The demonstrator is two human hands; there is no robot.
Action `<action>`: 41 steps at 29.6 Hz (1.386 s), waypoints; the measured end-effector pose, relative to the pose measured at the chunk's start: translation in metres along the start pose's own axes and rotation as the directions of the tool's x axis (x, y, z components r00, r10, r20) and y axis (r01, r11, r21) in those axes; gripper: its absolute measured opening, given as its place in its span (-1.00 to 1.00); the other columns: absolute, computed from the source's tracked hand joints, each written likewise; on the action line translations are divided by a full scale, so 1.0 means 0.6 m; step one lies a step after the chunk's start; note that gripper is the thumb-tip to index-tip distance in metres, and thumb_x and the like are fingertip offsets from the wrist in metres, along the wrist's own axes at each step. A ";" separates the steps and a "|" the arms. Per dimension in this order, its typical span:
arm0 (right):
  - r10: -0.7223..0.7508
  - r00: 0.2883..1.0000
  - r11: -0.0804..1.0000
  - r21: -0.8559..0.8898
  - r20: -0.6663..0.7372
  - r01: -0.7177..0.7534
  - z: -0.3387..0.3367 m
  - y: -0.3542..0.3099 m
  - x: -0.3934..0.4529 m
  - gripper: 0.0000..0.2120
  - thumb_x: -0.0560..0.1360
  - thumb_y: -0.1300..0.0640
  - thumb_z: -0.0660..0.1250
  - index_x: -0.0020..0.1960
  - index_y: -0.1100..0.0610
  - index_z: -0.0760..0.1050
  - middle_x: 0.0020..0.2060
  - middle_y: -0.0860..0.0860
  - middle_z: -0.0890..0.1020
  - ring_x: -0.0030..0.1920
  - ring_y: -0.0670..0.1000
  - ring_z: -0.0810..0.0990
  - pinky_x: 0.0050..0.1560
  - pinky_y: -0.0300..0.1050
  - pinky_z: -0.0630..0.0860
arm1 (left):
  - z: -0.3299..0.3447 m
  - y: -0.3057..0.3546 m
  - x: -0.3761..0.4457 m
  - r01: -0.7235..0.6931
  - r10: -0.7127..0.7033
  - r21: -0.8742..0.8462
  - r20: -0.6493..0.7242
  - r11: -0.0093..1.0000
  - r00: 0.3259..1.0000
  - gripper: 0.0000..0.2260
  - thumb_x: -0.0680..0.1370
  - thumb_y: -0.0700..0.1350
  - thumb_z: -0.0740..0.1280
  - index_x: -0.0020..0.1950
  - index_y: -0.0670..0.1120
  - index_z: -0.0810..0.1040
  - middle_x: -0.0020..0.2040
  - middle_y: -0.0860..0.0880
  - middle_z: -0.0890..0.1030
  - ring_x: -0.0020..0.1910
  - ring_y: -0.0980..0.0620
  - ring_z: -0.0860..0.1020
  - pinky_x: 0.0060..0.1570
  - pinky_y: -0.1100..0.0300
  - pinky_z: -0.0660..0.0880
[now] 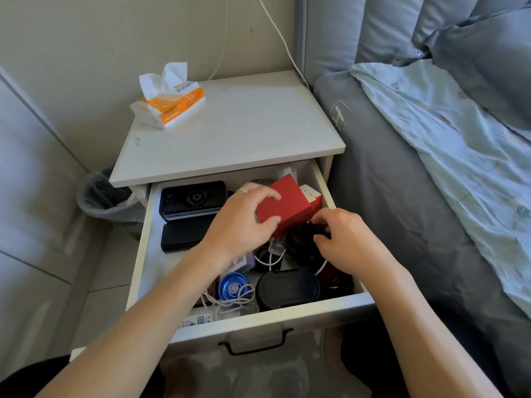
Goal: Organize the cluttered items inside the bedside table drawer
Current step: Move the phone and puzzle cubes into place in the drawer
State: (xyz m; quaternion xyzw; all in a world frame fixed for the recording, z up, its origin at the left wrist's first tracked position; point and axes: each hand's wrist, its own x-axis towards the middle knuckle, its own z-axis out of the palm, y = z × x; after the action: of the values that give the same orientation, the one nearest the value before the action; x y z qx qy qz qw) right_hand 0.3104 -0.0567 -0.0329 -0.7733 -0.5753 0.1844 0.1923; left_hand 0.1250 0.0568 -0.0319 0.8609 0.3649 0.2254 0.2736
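The white bedside drawer (149, 234) stands pulled open and full of small things. My left hand (244, 219) grips a red box (290, 202), tilted, above the drawer's back right. My right hand (344, 239) reaches in beside it, fingers curled on a dark round object (301, 242) under the box. Two black cases (192, 199) lie along the left side. A black oval case (287, 288), a blue round item (232, 285) and tangled white cables (230, 303) fill the front. A small white and red box (311, 195) sits behind the red one.
An orange and white tissue pack (169, 99) lies on the table top (244, 133). A bin with a clear liner (106, 193) stands left of the table. The bed with a grey cover (402, 196) runs close along the right. A white cable (281, 38) hangs down the wall.
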 end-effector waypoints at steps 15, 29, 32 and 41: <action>-0.025 0.994 0.998 -0.065 -0.106 0.018 -0.014 -0.011 0.103 -0.67 0.51 0.14 0.25 0.26 0.15 0.47 0.08 0.07 0.52 -0.01 0.11 0.53 -0.12 0.00 0.53 | 0.017 -0.054 0.004 0.246 -0.333 -0.402 -0.161 0.882 0.929 -0.24 0.22 0.10 0.63 0.35 0.22 0.37 0.27 0.06 0.38 0.13 0.24 0.45 -0.20 0.49 0.48; 0.081 0.990 0.979 -0.179 -0.113 -0.100 0.034 -0.017 0.144 -0.65 0.45 -0.05 0.35 0.11 0.11 0.35 -0.05 0.06 0.57 -0.22 0.09 0.46 -0.35 -0.09 0.37 | 0.024 -0.048 -0.007 0.214 -0.361 -0.451 -0.268 0.866 0.893 -0.29 0.31 0.12 0.57 0.41 0.13 0.39 0.31 0.07 0.38 0.16 0.21 0.49 -0.16 0.52 0.48; 0.112 0.963 0.994 0.023 -0.245 -0.110 0.009 -0.017 0.120 -0.61 0.41 -0.12 0.36 0.10 0.07 0.37 -0.15 -0.01 0.51 -0.23 0.07 0.48 -0.35 -0.10 0.39 | 0.022 -0.050 -0.008 0.221 -0.347 -0.422 -0.248 0.879 0.905 -0.32 0.30 0.15 0.56 0.38 0.16 0.41 0.31 0.12 0.42 0.18 0.28 0.47 -0.13 0.51 0.47; 0.228 0.936 0.958 0.236 -0.268 -0.165 -0.036 0.013 0.058 -0.49 0.36 -0.01 0.47 0.26 0.07 0.44 0.06 0.02 0.60 0.05 0.09 0.58 -0.05 0.08 0.58 | 0.023 -0.006 0.070 0.050 -0.044 -0.033 0.166 0.998 0.985 -0.43 0.31 0.15 0.55 0.29 0.12 0.55 0.25 0.20 0.51 0.19 0.20 0.49 0.13 0.29 0.40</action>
State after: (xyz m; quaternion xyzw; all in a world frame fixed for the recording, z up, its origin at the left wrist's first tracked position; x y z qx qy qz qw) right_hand 0.3369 -0.0269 -0.0206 -0.8212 -0.4373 0.1462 0.3361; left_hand 0.1581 0.0864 -0.0365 0.8627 0.3568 0.1533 0.3240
